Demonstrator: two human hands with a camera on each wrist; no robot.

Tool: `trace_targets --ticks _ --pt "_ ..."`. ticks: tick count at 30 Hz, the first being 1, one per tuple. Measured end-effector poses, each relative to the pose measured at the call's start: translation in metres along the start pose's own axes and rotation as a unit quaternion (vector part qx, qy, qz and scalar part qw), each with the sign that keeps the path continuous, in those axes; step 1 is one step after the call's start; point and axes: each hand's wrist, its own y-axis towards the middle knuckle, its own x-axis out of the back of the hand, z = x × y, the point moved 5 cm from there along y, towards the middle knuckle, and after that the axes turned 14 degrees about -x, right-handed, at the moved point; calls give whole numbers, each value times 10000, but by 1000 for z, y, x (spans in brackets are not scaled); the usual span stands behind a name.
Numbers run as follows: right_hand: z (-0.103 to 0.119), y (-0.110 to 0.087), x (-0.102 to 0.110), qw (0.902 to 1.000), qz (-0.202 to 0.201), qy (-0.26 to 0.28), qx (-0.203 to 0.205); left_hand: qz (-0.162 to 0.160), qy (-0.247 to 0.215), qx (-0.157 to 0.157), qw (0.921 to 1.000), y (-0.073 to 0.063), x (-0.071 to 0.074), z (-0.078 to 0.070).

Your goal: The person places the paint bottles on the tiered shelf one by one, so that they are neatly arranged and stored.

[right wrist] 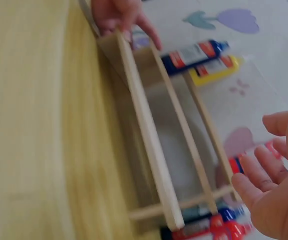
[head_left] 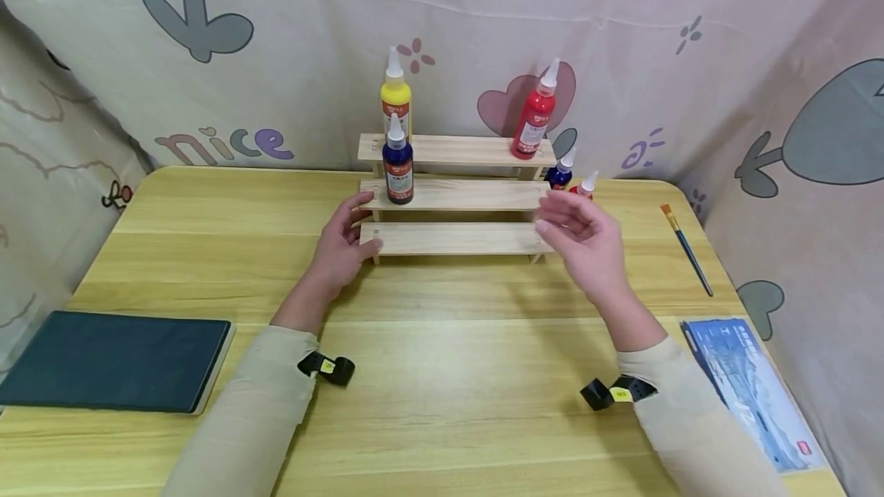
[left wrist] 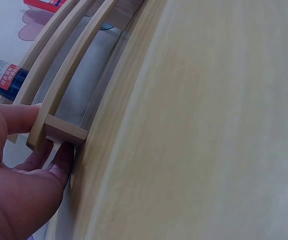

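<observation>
A three-tier wooden display rack [head_left: 456, 238] stands at the back of the table. My left hand [head_left: 338, 248] grips its left end, the thumb on the lowest shelf and other fingers beneath it in the left wrist view. Near the right end is my right hand [head_left: 590, 244], fingers loosely bent and holding nothing; the right wrist view shows it apart from the wood. On the top shelf stand a yellow paint bottle [head_left: 395, 94] at left and a red paint bottle [head_left: 534, 123] at right. A dark blue paint bottle [head_left: 399, 173] stands on the middle shelf's left.
Behind the rack's right end, another blue bottle [head_left: 558, 177] and a red bottle [head_left: 585, 188] are partly hidden. A paintbrush [head_left: 687, 251] lies at right, above a blue printed packet [head_left: 749, 390]. A dark flat tablet-like slab [head_left: 117, 363] lies at left. Patterned cloth [head_left: 331, 60] hangs behind.
</observation>
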Motion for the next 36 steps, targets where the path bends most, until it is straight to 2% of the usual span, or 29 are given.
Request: trace_targets --ticks 6,11,14,18,23,26,30,36 --pt "6 6 39 9964 -736 407 -147 7 -13 -5 10000 0 0 0" --pt "9 14 62 9914 -1241 328 -273 12 -22 -38 10000 1 0 -1" --pt "3 23 69 9888 -1402 219 -453 10 -14 -30 10000 1 0 -2" --pt "-11 36 74 9876 -1310 -153 -853 -16 23 20 10000 0 1 0" --pt "-30 48 75 9809 -866 -906 -1487 -5 29 -11 10000 -1 0 2" --pt "-37 53 74 9751 -597 -1306 -1690 -14 -20 -85 10000 -1 -1 2" --pt "-42 56 73 9719 -535 -1446 -1777 -37 -15 -104 9999 -1 0 2" --pt "-48 59 73 9755 -785 -1172 -1686 -49 3 -67 10000 -1 0 1"
